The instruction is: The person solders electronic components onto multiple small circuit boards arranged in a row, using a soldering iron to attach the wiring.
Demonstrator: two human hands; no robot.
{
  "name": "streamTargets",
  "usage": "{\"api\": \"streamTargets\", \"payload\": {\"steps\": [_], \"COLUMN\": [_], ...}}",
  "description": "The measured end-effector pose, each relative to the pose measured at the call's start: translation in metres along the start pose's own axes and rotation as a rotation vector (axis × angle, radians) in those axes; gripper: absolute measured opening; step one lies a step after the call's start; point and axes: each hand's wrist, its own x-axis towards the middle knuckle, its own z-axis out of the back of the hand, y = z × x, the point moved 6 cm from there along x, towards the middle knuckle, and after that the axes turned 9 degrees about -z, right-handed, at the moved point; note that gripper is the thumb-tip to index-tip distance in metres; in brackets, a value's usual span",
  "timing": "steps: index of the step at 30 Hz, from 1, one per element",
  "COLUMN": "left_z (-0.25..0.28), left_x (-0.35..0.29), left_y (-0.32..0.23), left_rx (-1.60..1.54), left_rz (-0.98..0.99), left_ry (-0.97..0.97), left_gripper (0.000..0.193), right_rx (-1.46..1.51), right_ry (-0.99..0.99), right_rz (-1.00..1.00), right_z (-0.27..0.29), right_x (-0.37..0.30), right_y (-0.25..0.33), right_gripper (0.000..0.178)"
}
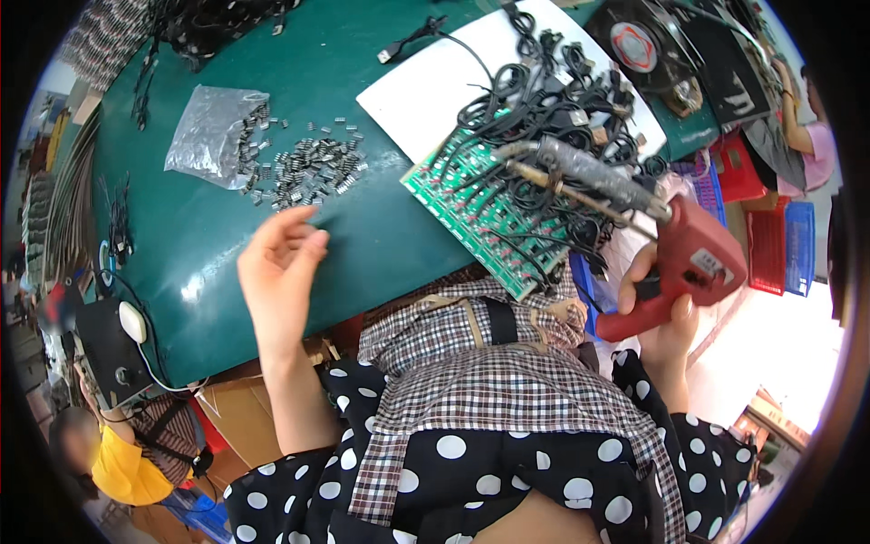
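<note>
Clear bag (pixel 207 134), metal parts (pixel 319 167) beside, soldering gun (pixel 696 245)

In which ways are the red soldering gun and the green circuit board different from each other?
The soldering gun has a mainly red body, while the circuit board is mainly green. The soldering gun is bulky with a long metal front; the circuit board is flat. The soldering gun is gripped in the right hand, whereas the circuit board lies partly covered by black cables.
</note>
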Motion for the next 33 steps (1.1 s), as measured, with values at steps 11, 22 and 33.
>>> {"api": "streamTargets", "payload": {"steps": [11,22,33], "left_z": [-0.054,-0.077,-0.078], "left_x": [-0.017,-0.007,-0.003], "left_y": [-0.019,-0.026,-0.028], "left_rx": [-0.671,-0.709,-0.679], "left_rz": [0.204,0.190,0.093], "left_ry": [0.097,0.143,0.138], "left_gripper": [0.012,0.025,0.029], "right_rx": [-0.184,-0.519,-0.131], "right_ry": [0.203,0.229,0.030], "right_rz": [-0.363,-0.219,-0.470], "right_z": [-0.029,-0.025,-0.024], "right_x": [-0.016,-0.023,-0.033], "right_y": [-0.007,-0.018,-0.025], "right_gripper": [0.056,0.041,0.055]}}
